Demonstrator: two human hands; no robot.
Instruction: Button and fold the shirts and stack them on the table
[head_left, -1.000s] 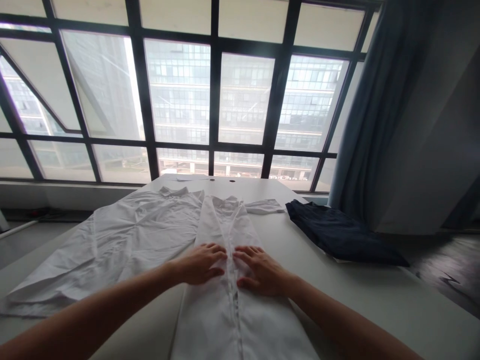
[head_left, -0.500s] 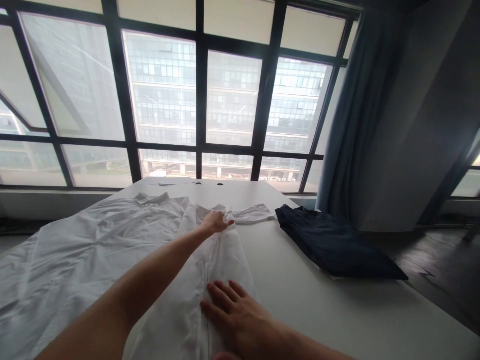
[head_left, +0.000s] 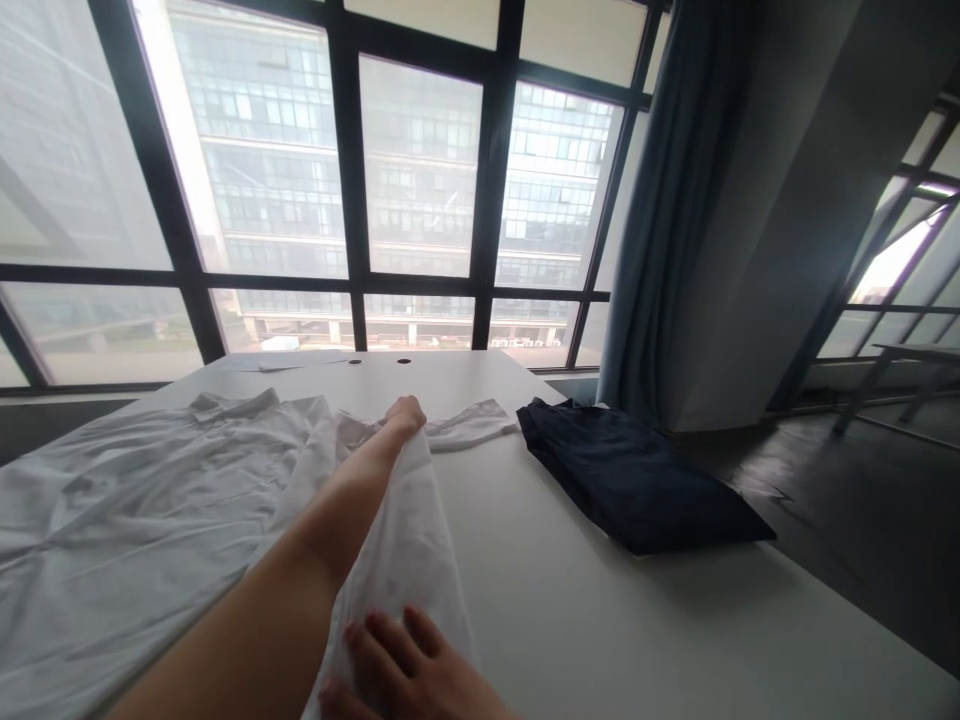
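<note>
A white collared shirt [head_left: 150, 490] lies spread and wrinkled over the left part of the white table, its near end out of frame. My left hand [head_left: 406, 412] reaches far forward, closed on the upper part of the shirt's right side, which it holds slightly raised. My left forearm hides some of the cloth. A sleeve [head_left: 469, 425] stretches right from beneath that grip. Close to me, my right hand [head_left: 409, 660] rests palm down with fingers spread on the shirt's long right-hand strip; its lower part runs out of frame.
A folded dark navy garment [head_left: 637, 480] lies on the right of the white table [head_left: 540, 600]. White paper [head_left: 277, 362] and two dark round holes are at the table's far end. Behind stand large windows [head_left: 420, 170] and a blue-grey curtain [head_left: 645, 230]. Another table [head_left: 915, 355] is at far right.
The view has turned right, so things sit further left. My left hand has lifted the cloth a little, and my right hand has drawn back toward me along it.
</note>
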